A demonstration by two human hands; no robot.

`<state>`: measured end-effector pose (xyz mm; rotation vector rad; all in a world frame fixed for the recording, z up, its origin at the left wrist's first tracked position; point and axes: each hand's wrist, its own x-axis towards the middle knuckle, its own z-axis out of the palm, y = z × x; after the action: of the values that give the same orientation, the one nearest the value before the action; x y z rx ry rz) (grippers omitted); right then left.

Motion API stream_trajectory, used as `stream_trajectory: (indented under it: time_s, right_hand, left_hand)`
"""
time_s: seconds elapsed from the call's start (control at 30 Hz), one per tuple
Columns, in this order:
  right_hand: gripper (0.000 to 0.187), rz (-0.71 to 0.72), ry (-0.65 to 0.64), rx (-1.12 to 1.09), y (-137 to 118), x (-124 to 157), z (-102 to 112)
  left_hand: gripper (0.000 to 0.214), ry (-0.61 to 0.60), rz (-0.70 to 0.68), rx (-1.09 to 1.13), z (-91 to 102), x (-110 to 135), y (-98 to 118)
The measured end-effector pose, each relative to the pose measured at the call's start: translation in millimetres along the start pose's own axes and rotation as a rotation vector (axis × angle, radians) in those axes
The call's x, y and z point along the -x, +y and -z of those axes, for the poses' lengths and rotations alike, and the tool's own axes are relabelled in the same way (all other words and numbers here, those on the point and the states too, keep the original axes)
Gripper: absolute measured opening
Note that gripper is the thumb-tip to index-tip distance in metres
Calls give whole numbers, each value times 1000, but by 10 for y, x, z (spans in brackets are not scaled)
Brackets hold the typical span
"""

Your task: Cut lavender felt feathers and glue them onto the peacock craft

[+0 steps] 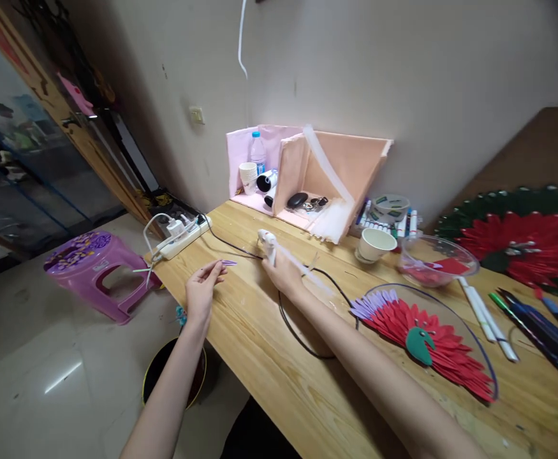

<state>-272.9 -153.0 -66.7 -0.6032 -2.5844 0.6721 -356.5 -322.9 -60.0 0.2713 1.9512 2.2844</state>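
Near the table's left edge, my left hand (201,288) pinches a small purple paper petal (229,262) between its fingertips. My right hand (283,274) is wrapped around a white hot glue gun (268,240) above the tabletop. A long translucent glue stick runs back from the gun. To the right lies a round clear sheet with a blue rim, bearing a paper peacock (419,345) with a green body, red petals and a row of purple petals at its left side. A black cord (291,331) loops on the wood beneath my right forearm.
A white power strip (185,237) sits at the table's left corner. Along the wall stand a pink cardboard organizer (336,159), a paper cup (377,244) and a clear bowl (436,258). Markers (486,312) lie right. A stool (101,268) and a bin (205,370) stand below.
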Motion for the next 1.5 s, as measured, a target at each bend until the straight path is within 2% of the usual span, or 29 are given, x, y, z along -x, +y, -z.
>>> stream_trajectory:
  time_s: [0.13,0.27,0.37,0.43,0.53,0.6,0.7,0.8,0.87,0.97,1.07,1.13,1.17,1.3,1.5]
  right_hand:
    - [22,-9,-26,67,-14,-136,-56]
    - [29,-21,-49,87,-34,-81,-12]
    - [36,1,-61,97,79,69,202]
    - [33,53,-69,118,251,181,425]
    - [27,167,-116,187,580,274,750]
    - [25,272,-167,219,760,265,865]
    - [14,379,-197,237,877,194,850]
    - [16,405,-175,251,858,140,799]
    - [17,401,-137,262,851,146,883]
    - [15,330,-6,230,965,235,1269]
    - [8,111,326,-56,1269,395,1833]
    - [10,-67,479,-164,1536,508,2179]
    - [11,-131,511,-180,1669,557,2321]
    - [15,-249,462,-253,2055,672,2670]
    - [12,-489,431,-457,2225,598,2900]
  left_hand:
    - [32,-88,-34,-52,68,163,86]
    - [32,-179,26,-103,71,359,108]
    - [32,-262,86,-130,26,521,87]
    - [34,-303,118,-156,-16,611,48]
    - [35,-326,164,-182,-105,705,-24]
    - [37,-339,183,-180,-185,748,-58]
    - [38,-373,187,-162,-335,809,-65]
    - [33,-415,178,-157,-508,887,-33]
    - [29,-450,164,-175,-637,948,-1]
    - [26,-530,131,-214,-859,1042,48]
    - [23,-639,111,-223,-1109,1117,81]
    - [21,-716,98,-213,-1271,1149,86]
    - [19,-751,89,-207,-1345,1159,86]
    - [17,-834,59,-175,-1569,1196,104]
    - [17,-925,103,-153,-1703,1332,232]
